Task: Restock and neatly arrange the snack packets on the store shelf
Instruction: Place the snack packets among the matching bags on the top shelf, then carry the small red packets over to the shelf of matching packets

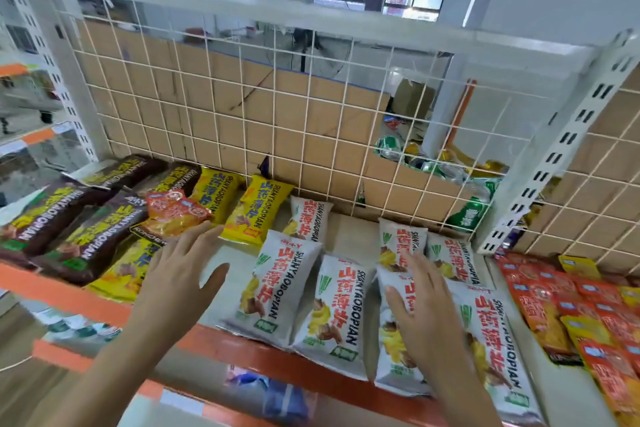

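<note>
Standing alongside, I see the person's bare left hand (180, 274) and bare right hand (427, 312), each on a slim forearm that is uncovered as far as it shows. The fingers (194, 236) are long and slender. Blur softens the nails and knuckles.

Head-worn view, close, downward onto shelf (86, 302)

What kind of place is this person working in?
Probably a shop, or a mock-up of one: an orange-edged display shelf, a white wire grid behind it, and rows of branded snack packets laid out on it.
</note>
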Demonstrator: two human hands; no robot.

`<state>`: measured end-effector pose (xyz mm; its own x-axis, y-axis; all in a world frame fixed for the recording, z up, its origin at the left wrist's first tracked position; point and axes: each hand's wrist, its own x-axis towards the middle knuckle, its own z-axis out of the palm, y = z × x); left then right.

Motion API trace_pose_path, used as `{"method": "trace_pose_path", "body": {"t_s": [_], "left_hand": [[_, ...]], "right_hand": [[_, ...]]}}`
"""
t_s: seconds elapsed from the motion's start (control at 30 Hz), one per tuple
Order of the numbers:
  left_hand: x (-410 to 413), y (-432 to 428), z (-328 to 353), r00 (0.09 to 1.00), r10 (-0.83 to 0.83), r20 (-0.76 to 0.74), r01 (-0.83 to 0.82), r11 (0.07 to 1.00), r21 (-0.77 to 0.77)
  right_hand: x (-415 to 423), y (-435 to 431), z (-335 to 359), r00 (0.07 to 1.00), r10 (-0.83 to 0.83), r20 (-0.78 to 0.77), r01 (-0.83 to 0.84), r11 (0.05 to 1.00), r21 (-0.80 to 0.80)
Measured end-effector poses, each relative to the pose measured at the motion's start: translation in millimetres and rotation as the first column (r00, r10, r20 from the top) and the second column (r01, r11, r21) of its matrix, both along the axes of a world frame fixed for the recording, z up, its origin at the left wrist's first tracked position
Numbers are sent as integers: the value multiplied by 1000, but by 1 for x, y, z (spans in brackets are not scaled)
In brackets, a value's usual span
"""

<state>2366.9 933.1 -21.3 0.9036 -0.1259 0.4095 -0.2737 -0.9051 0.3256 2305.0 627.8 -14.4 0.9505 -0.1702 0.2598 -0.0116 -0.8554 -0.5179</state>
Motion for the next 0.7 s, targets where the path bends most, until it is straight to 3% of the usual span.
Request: {"method": "trace_pose_path", "body": {"t_s": [0.4,0.7], "left_hand": [[51,100,7,996,69,-58,-70,997,-11],[112,155,-3,983,-47,-180,53,998,27]], "right_hand": [[79,120,13,974,226,-15,-225,973,57],[139,222,-2,945,308,-110,-304,951,53]]}}
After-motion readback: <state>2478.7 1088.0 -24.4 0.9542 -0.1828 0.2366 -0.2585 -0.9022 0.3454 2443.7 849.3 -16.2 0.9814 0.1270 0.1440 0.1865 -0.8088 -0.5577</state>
